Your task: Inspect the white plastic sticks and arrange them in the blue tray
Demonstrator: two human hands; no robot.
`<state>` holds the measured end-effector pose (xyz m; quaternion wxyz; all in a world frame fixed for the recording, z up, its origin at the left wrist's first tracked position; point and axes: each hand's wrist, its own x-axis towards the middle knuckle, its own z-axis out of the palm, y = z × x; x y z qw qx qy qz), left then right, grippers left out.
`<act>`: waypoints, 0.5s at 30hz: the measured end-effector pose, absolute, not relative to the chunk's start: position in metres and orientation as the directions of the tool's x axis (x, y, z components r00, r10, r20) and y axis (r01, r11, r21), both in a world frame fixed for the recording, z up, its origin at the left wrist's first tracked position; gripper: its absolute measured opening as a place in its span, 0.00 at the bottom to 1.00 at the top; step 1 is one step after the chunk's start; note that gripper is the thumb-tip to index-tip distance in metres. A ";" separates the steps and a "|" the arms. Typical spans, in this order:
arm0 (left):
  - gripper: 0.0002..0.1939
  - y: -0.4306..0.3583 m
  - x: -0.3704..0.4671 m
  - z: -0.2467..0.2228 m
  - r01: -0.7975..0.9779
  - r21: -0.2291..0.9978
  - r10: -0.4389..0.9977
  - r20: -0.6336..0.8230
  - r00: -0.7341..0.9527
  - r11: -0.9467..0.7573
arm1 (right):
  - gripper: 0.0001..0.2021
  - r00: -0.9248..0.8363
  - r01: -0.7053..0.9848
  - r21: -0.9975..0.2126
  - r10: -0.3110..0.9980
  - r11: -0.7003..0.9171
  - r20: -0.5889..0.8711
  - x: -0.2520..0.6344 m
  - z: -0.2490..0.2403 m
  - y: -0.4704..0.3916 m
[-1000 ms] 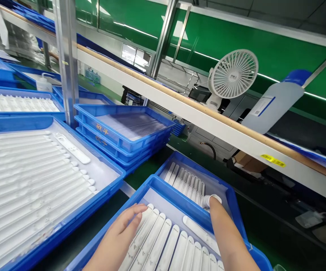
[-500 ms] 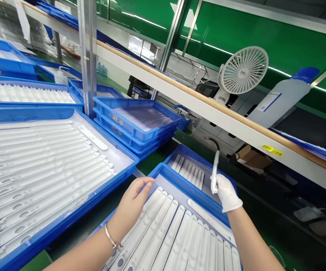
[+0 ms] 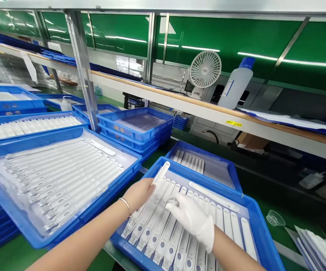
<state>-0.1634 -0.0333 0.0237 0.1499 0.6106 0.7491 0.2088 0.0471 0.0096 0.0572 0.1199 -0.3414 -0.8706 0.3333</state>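
Observation:
My bare left hand [image 3: 142,195], with a bracelet at the wrist, grips a long white plastic strip [image 3: 162,172] that tilts up over the left side of the near blue tray [image 3: 260,222]. My right hand [image 3: 192,218] wears a white glove and hovers over the middle of that tray. Its fingers are curled together; something greyish shows at the fingertips, too small to make out. Under both hands lies a row of white strips [image 3: 167,229] with round dark spots near their lower ends. One more strip [image 3: 212,195] lies crosswise at the tray's far side.
Left of me, a large blue tray [image 3: 131,171] holds many similar strips. Beyond the near tray, another blue tray [image 3: 233,177] holds several short pieces. Stacked trays [image 3: 140,141], a metal post [image 3: 80,64], a shelf with a fan [image 3: 205,69] and a bottle [image 3: 236,84] stand behind.
My right hand has come back from over the far tray to the near tray's middle. The strip it held is gone from there; my left hand, empty before, now holds one. The view has levelled.

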 end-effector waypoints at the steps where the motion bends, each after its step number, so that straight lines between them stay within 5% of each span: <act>1: 0.16 -0.032 -0.166 0.023 0.883 0.425 0.975 0.010 -0.224 0.198 | 0.14 -0.731 0.515 -0.670 0.682 0.534 -0.018 0.059 0.062 0.009; 7: 0.26 -0.019 -0.162 0.007 0.968 0.075 0.969 -0.089 -0.232 0.238 | 0.16 -0.654 0.565 -0.704 0.754 0.431 -0.064 0.127 0.078 0.000; 15: 0.31 -0.015 -0.150 0.001 0.978 -0.114 0.968 -0.161 -0.191 0.174 | 0.18 -0.326 0.650 -0.738 0.944 0.182 -0.055 0.241 0.035 -0.017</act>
